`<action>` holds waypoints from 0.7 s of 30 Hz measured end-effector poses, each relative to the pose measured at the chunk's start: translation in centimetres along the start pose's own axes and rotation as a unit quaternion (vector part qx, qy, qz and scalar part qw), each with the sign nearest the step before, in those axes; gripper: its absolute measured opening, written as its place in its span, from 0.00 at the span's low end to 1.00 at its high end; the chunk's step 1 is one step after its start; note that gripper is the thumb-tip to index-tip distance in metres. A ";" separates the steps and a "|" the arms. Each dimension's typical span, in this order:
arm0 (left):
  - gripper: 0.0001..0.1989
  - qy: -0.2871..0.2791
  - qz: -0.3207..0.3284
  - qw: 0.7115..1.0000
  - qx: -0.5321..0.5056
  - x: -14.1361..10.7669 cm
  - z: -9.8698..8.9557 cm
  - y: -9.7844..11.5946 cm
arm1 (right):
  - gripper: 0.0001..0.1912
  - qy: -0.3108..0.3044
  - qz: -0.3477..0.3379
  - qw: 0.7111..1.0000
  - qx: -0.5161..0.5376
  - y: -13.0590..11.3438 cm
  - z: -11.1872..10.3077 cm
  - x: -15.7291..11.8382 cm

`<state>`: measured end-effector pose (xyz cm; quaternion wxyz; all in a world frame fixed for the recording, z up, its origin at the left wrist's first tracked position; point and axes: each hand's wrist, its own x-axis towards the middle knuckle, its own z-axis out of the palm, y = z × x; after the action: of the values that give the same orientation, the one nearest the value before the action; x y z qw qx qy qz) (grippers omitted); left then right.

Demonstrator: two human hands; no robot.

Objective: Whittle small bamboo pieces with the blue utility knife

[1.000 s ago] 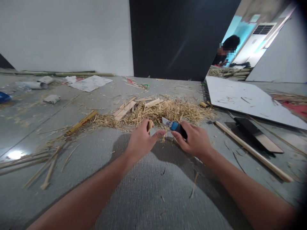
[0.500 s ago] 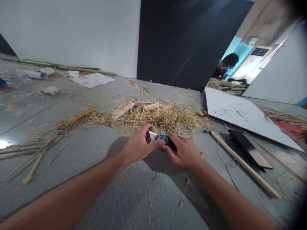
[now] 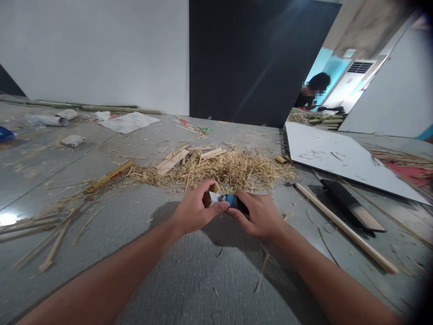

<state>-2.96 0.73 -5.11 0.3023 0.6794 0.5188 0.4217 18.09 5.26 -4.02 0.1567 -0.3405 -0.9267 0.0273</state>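
My right hand (image 3: 263, 213) is closed round the blue and black handle of a knife (image 3: 230, 200). Its short, broad metal blade points left, into the curl of my left hand (image 3: 194, 208). There the fingers are bent round a small tan piece of wood or bamboo (image 3: 215, 188), mostly hidden behind the blade and fingers. My left thumb reaches across to the front of the knife. Both hands are just above the grey floor mat (image 3: 169, 275), on the near side of a heap of thin straw-coloured shavings (image 3: 237, 169).
Flat wooden strips (image 3: 174, 161) lie on the heap. A yellow stick (image 3: 110, 176) is at left; a long wooden handle (image 3: 345, 228) and a black-and-tan board (image 3: 353, 205) lie right. White and dark panels (image 3: 237, 58) stand behind. A person (image 3: 318, 88) sits farther back.
The camera view has shifted slightly to the right, so the background sits further left. My hands stay close together on the knife and the small piece, with barely any movement.
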 end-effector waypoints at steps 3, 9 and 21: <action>0.21 0.018 0.003 0.999 0.044 0.1 0.0 0.1 | 0.20 0.013 0.003 1.000 -0.011 0.1 0.0 0.0; 0.20 0.034 -0.023 0.997 0.072 0.2 0.1 0.6 | 0.22 0.064 -0.001 0.997 -0.038 0.1 0.0 0.0; 0.18 0.083 -0.053 0.994 0.050 0.5 0.4 0.9 | 0.22 0.102 0.071 0.988 -0.090 -0.9 0.8 -0.1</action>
<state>-2.16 0.95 -4.34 0.2452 0.6281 0.5979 0.4335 17.38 4.55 -4.62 0.2167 -0.4194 -0.8779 -0.0797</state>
